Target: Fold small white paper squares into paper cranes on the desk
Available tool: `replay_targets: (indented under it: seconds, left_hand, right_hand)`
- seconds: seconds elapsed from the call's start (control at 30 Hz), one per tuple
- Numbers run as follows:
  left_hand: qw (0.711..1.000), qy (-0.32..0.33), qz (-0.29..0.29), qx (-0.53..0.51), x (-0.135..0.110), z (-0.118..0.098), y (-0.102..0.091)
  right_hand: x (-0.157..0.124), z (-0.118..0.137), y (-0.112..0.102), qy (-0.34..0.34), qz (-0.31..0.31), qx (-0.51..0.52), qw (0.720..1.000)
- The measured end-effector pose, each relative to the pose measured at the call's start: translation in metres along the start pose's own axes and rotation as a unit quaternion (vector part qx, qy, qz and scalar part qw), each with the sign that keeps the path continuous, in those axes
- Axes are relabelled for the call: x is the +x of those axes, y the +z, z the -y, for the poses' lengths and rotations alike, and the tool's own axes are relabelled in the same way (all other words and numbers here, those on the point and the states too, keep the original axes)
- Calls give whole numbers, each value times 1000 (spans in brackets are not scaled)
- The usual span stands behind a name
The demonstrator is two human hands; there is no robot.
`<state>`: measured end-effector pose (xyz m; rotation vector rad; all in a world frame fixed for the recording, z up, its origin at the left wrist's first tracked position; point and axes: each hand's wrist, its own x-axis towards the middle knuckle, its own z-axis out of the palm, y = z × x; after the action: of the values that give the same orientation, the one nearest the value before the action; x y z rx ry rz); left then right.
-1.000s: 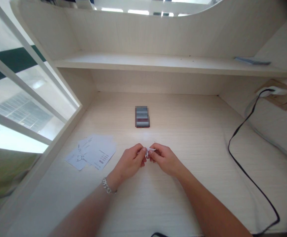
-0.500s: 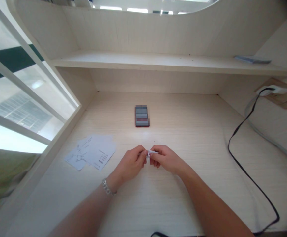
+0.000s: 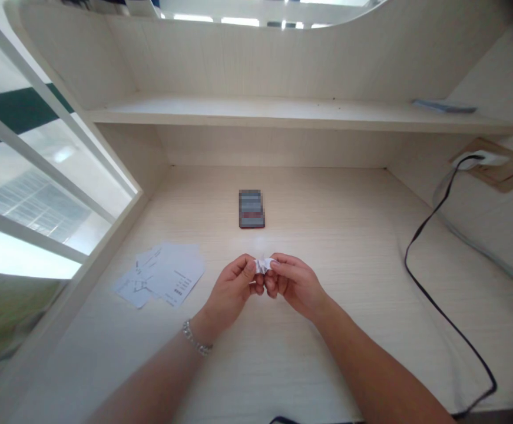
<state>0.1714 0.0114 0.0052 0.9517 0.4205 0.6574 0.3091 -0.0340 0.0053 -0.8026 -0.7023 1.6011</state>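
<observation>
Between my two hands is a small piece of folded white paper [image 3: 263, 265], creased and held above the desk. My left hand [image 3: 237, 282], with a silver chain bracelet [image 3: 197, 338] on its wrist, pinches the paper's left end between thumb and fingers. The right end is pinched by my right hand [image 3: 295, 278]. Fingertips cover both ends of the paper, so only its middle shows. Beyond the hands, a dark, phone-sized rectangle [image 3: 251, 209] lies on the desk, its surface blurred out.
Printed white papers [image 3: 179, 268] overlap on the desk [image 3: 327, 212] at left. A black cable [image 3: 437, 312] runs from a wall socket [image 3: 501, 168] down the right side. A shelf [image 3: 283, 112] spans the back, with a flat thin item [image 3: 444, 106] on it. White bars [image 3: 30, 141] stand at left.
Both hands have turned slightly and risen a little, so more of the folded white paper shows between the fingertips. The whole view has shifted slightly; the papers and dark rectangle lie as before.
</observation>
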Motion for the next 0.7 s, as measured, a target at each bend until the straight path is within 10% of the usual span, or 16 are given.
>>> replay_targets:
  seconds: [0.7]
  left_hand:
    - [996,-54,-64,38,2,-2,-5]
  right_hand:
    - [4,-2,-8,29,-3,-41,999]
